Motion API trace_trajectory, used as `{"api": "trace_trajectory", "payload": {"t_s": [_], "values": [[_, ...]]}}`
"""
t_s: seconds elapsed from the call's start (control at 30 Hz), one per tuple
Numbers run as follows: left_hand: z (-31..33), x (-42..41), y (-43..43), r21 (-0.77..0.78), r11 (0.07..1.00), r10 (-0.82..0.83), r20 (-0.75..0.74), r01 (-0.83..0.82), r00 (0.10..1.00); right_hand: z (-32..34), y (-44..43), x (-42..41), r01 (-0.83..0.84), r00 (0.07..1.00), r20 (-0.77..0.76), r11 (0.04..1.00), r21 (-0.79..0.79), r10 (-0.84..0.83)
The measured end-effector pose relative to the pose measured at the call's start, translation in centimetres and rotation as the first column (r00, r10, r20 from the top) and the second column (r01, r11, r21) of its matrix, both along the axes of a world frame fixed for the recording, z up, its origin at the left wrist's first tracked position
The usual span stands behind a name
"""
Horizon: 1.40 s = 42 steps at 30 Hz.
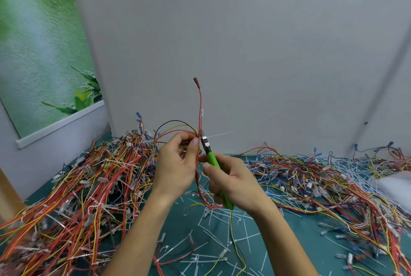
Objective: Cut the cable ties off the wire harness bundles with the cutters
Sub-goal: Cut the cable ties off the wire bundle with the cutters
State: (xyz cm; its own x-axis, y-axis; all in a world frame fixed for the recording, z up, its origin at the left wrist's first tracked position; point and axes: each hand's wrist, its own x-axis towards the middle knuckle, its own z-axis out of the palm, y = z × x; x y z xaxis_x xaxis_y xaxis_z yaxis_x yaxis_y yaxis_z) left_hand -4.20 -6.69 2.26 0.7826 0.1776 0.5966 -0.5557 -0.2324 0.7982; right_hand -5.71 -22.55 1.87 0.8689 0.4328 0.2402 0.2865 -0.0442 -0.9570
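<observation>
Left grip [178, 164] pinches harness [200, 102] upright, mid-air above desk [289, 242]. Right grip [231, 182] wraps green cutters [212, 158], tips at white tie [205, 139], just beside left thumb. Wire piles [89, 175] flank both sides; loose ties [213, 231] litter the open strip between.

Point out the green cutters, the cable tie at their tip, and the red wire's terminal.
green cutters [213, 159], head view, handle.
cable tie [220, 134], head view, white tail.
terminal [195, 80], head view, its sleeve.
</observation>
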Motion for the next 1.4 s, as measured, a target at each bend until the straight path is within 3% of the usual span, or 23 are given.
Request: {"api": "trace_trajectory", "payload": {"t_s": [0.4,0.9,1.13,1.3,1.4], "values": [[-0.18,0.18,0.31,0.011,1.000,-0.002,-0.027,0.002,1.000,-0.11,0.18,0.07,0.036,0.998,0.059,0.996,-0.085,-0.032],[-0.45,0.40,0.30,-0.017,0.999,-0.030,-0.043,0.030,0.999,0.16,-0.02,-0.08,-0.020,1.000,-0.021,0.997,-0.071,0.019],[-0.67,0.31,-0.36,-0.069,0.997,-0.036,-0.049,0.033,0.998,-0.15,0.05,0.30,0.051,0.996,-0.069,0.989,-0.140,-0.061],[-0.59,0.26,-0.42,-0.111,0.994,-0.011,-0.034,0.008,0.999,-0.38,0.53,0.24,0.208,0.976,0.108,0.952,-0.223,-0.188],[-0.57,0.28,-0.49,-0.093,0.996,-0.008,-0.022,0.006,1.000,-0.43,0.66,0.35,0.247,0.966,0.134,0.945,-0.213,-0.222]]}}
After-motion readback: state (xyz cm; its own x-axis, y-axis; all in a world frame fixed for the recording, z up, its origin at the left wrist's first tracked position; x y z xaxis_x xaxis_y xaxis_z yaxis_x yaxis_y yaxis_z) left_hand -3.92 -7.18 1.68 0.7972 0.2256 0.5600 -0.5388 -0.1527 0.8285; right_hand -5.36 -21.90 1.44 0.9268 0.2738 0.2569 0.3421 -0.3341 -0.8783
